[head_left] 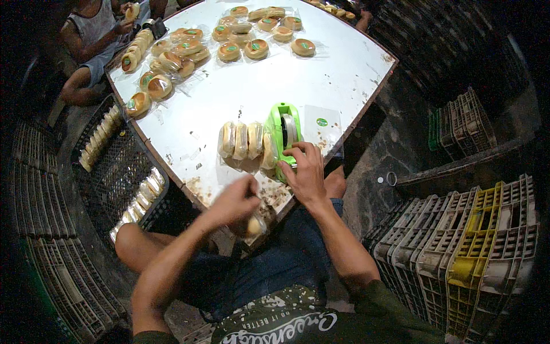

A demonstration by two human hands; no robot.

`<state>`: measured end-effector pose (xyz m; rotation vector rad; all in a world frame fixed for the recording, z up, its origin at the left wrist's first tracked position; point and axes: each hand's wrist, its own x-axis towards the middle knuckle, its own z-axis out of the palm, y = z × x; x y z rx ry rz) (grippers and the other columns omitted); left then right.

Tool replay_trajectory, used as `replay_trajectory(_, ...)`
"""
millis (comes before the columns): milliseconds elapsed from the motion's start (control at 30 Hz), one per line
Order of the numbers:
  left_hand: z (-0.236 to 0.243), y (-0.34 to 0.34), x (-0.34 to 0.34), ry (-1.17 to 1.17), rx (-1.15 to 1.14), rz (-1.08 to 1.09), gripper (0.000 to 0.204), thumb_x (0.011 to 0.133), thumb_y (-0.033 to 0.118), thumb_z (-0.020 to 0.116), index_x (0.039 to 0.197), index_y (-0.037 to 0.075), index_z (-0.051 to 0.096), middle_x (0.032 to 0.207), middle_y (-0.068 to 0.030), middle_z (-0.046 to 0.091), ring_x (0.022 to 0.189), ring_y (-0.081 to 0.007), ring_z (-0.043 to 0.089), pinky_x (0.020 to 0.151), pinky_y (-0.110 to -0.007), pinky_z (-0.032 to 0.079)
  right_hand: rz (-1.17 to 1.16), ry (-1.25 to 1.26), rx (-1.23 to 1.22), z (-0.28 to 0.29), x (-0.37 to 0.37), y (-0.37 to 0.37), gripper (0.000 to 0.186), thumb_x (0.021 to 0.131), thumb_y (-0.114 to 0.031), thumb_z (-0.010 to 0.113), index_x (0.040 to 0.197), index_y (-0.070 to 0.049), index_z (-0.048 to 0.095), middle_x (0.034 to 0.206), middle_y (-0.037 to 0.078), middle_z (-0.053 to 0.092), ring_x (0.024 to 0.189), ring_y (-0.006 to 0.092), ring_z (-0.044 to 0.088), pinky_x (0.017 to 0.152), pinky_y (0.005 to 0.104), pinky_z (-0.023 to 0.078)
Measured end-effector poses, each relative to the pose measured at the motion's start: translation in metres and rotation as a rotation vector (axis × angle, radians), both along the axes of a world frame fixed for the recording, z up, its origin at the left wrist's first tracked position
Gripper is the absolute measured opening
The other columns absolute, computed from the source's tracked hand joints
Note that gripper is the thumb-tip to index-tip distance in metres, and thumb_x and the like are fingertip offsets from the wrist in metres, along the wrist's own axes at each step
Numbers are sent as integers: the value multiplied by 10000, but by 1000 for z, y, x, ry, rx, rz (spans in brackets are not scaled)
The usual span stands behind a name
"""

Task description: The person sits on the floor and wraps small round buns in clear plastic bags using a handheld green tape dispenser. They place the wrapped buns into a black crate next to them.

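My left hand (236,200) is curled closed and a little blurred over the table's near edge. Just below it hangs a bread bun in a clear plastic bag (254,225), which the hand seems to grip by the bag. My right hand (306,172) rests on the near end of a green tape dispenser (281,123), its fingers bent round the body. A roll of clear tape (290,129) sits in the dispenser. Left of the dispenser, several bagged buns (241,141) stand on edge in a row, the last one against its side.
The white table (258,86) bears many more bagged buns (256,49) at its far side. A black crate (123,155) with packed buns stands at left. Stacked plastic crates (441,246) are at right. A stack of labels (322,122) lies beside the dispenser. Another person (94,34) sits far left.
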<state>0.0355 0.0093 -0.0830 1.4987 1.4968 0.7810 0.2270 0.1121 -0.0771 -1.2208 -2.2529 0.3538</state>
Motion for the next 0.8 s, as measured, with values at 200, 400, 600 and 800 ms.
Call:
replay_trajectory(200,12,29,-102,-65,-27,243,249,775,114,692,868,36,475,761,-5,492,699,-110,469,600,-263,415,136,201,114,0,2,-3,179,776,-183,733,850,-57,630,990,90,623,990,307,555,832,429,417)
replay_trajectory(400,0,26,-153,-90,24,419,222,783,86,698,850,39,491,729,10,494,676,-82,464,576,-238,400,-19,289,64,6,17,-18,267,814,-236,725,958,-34,626,1014,153,605,978,330,564,870,424,430)
replay_trajectory(600,6,20,-139,-155,65,455,199,793,82,689,852,43,503,730,15,490,655,-79,457,567,-238,391,-61,113,-192,-23,0,18,288,822,-272,695,964,-26,647,989,165,562,1012,344,532,884,434,423)
replay_trajectory(800,15,14,-131,-246,93,446,206,799,109,684,849,44,495,737,5,495,670,-82,462,584,-234,394,38,399,-122,9,-22,4,122,829,-153,686,854,-37,656,883,109,655,883,300,597,828,395,440)
